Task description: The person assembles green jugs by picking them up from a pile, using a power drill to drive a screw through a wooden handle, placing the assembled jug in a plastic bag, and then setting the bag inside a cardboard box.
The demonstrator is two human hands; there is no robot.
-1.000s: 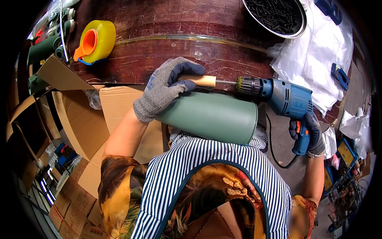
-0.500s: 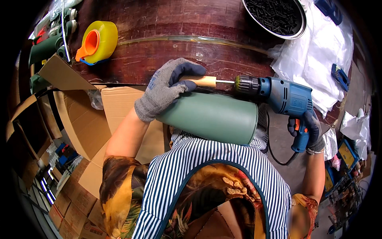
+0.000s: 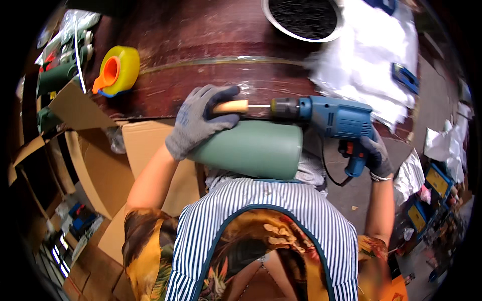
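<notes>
- The big green tube (image 3: 256, 150) lies on its side, right in front of the striped apron (image 3: 271, 190).
- The left hand (image 3: 193, 123), in a gray glove, is at the tube's left end. Its fingers curl around a small wooden piece (image 3: 233, 107), just past the tube's far side.
- A thin metal rod (image 3: 259, 106) goes from the wooden piece to the blue drill (image 3: 341, 118).
- The drill is to the right of the tube. The right hand (image 3: 377, 155), gloved too, has its fingers wrapped around the drill's handle.
- Past the tube is the dark red table (image 3: 211, 40).
- On it, far to the tube's left, sits a yellow tape roll (image 3: 129, 70).
- Past the tube's right end is a bowl (image 3: 307, 40) of blurry black bits.
- White plastic sheets (image 3: 361, 55) lie beyond the tube, farther right.
- Left of the tube is a cardboard box (image 3: 155, 150).
</notes>
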